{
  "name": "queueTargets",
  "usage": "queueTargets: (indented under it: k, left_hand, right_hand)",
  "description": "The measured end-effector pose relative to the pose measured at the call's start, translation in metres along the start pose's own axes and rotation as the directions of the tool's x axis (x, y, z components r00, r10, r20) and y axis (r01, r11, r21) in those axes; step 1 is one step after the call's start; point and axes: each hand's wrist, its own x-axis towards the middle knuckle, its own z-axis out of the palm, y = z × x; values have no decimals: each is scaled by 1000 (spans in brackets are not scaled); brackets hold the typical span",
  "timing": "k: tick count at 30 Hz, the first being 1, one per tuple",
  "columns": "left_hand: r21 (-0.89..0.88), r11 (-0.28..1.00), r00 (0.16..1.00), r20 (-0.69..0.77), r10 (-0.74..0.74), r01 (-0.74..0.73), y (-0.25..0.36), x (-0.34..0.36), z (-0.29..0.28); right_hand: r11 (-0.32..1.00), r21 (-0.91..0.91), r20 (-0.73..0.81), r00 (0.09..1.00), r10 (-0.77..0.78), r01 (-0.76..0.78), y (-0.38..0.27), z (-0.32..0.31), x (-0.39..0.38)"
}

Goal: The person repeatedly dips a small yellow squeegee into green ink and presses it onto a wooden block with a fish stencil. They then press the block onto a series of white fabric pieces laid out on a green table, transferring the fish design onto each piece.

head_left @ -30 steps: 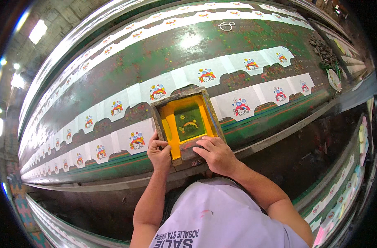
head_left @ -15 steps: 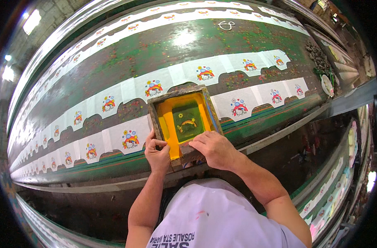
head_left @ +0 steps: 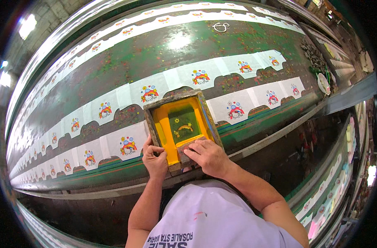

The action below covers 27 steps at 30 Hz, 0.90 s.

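A looped white cord point(head_left: 220, 27) lay on the far part of the green, speckled table point(head_left: 151, 51). Toward the table's right end sat a heap of dark pieces point(head_left: 312, 54), with a round white container point(head_left: 323, 83) near it. At upper left, a bright light point(head_left: 28, 26) glared by a grey wall point(head_left: 50, 14).

Wide fisheye's worn up on the head, pointed down and tipped toward 12 o'clock; the shirt point(head_left: 221, 211) is caught pretty close at 6, with the table point(head_left: 221, 43) seen stretching beyond it.
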Motion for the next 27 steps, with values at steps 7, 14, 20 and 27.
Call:
queueTargets:
  k: [7, 14, 20, 27]
  left_hand:
    - [13, 996, 996, 17, 86, -86, -1, 0, 1]
    - [109, 986, 992, 15, 127, -128, -3, -1, 3]
    - [110, 987, 993, 7, 117, -117, -1, -2, 4]
    - [71, 995, 997, -6, 74, -74, 0, -2, 6]
  right_hand:
    - [999, -40, -92, 995, -29, 26, 48, 18, 63]
    - [998, -58, -66, 998, -12, 8, 90, 24, 127]
    - [995, -96, -11, 1000, -27, 26, 70, 23, 102]
    - [1000, -11, 9, 1000, -12, 12, 15, 8, 38]
